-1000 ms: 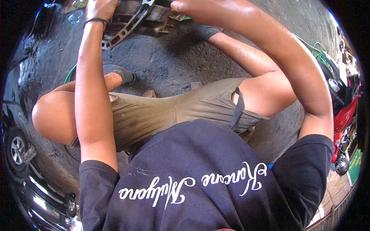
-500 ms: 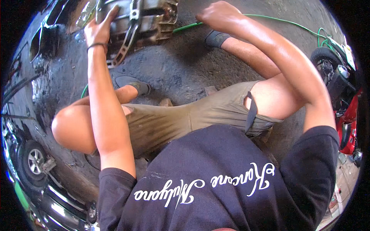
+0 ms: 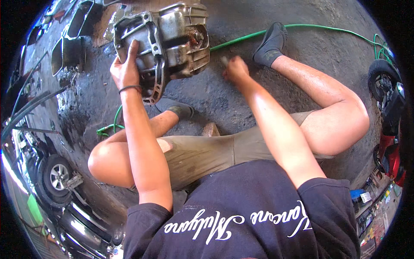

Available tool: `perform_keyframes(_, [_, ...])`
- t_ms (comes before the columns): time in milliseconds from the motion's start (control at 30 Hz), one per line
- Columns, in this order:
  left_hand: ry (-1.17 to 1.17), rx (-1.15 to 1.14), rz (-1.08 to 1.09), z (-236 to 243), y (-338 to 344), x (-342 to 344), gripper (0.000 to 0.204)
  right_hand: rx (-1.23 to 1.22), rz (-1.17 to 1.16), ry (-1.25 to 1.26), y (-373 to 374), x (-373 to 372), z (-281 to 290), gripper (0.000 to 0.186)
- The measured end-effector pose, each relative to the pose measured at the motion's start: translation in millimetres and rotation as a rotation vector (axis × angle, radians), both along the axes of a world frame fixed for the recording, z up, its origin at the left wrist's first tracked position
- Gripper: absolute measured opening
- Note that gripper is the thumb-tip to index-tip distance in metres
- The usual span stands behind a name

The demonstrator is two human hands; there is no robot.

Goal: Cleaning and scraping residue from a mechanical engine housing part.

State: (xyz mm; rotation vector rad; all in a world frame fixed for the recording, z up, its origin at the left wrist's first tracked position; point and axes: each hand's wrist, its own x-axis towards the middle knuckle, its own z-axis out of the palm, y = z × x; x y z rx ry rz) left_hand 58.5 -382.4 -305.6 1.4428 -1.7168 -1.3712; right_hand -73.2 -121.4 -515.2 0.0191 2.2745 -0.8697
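My left hand (image 3: 126, 72) grips a silver-grey cast metal gearbox housing (image 3: 179, 41) at its left end. The thumb lies on top, over the housing's flanged rim with bolt holes; the other fingers are hidden. Dark, oily stains and a rusty brown patch mark the right part of the casting. Right of the housing and apart from it, my right hand (image 3: 236, 70) hangs closed above the floor. A small pale shape shows at its fingers, too blurred to name.
A green hose (image 3: 310, 26) runs across the dark floor behind my foot. Black rectangular frames (image 3: 67, 56) lie at the far left. A car wheel (image 3: 59, 176) is at the left, a motorcycle wheel (image 3: 379, 82) at the right. A small wooden block (image 3: 211, 128) lies between my legs.
My right hand has come nearer to my body, with the elbow drawn in. The housing and my left hand now show lower in the picture, and the whole view has shifted.
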Motion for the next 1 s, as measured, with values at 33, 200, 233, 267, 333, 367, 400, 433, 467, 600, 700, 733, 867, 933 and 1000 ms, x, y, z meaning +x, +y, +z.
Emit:
perform_keyframes(33, [0.002, -0.032, -0.002, 5, 6, 3, 0.044, 0.063, 0.028, -0.173, 2, 7, -3, 0.028])
perform_keyframes(200, [0.002, -0.046, 0.047, 8, 3, 25, 0.044, 0.394, 0.175, -0.124, -7, 37, 35, 0.046])
perform_keyframes(233, [0.011, -0.036, 0.057, 7, 4, 25, 0.044, 0.243, 0.082, 0.056, -11, 32, 45, 0.044])
perform_keyframes(267, [0.019, -0.024, 0.068, 6, 6, 25, 0.044, 0.092, -0.008, 0.234, -15, 27, 61, 0.043])
perform_keyframes(333, [0.033, -0.029, 0.081, 12, 13, 23, 0.043, -0.444, -0.209, 0.221, -35, 18, 101, 0.044])
perform_keyframes(367, [0.042, -0.045, 0.099, 16, 16, 27, 0.043, -0.558, -0.223, 0.217, -47, 18, 134, 0.047])
perform_keyframes(400, [0.040, -0.046, 0.106, 17, 18, 29, 0.043, -0.670, -0.241, 0.216, -54, 19, 166, 0.051])
perform_keyframes(433, [0.026, -0.074, 0.101, 16, 21, 28, 0.043, -0.669, -0.240, 0.218, -58, 20, 189, 0.051])
perform_keyframes(467, [0.009, -0.099, 0.092, 13, 24, 27, 0.042, -0.680, -0.154, 0.212, -58, 22, 206, 0.051])
perform_keyframes(600, [0.072, -0.100, 0.078, 12, 31, 22, 0.038, -0.814, -0.141, 0.225, -58, 23, 198, 0.051])
perform_keyframes(700, [0.035, -0.111, 0.060, 10, 27, 25, 0.045, -0.946, -0.169, 0.119, -56, 24, 189, 0.043])
perform_keyframes(733, [0.031, -0.114, 0.067, 9, 26, 27, 0.044, -1.009, -0.172, 0.072, -54, 26, 188, 0.041])
perform_keyframes(867, [0.098, -0.063, 0.107, 4, 21, 30, 0.044, -1.051, -0.133, 0.058, -55, 27, 187, 0.034])
perform_keyframes(933, [0.082, -0.076, 0.089, 4, 20, 32, 0.046, -1.048, -0.142, 0.051, -56, 28, 186, 0.035])
perform_keyframes(1000, [0.099, -0.079, 0.096, 4, 24, 29, 0.048, -1.036, -0.152, 0.050, -55, 29, 190, 0.035])
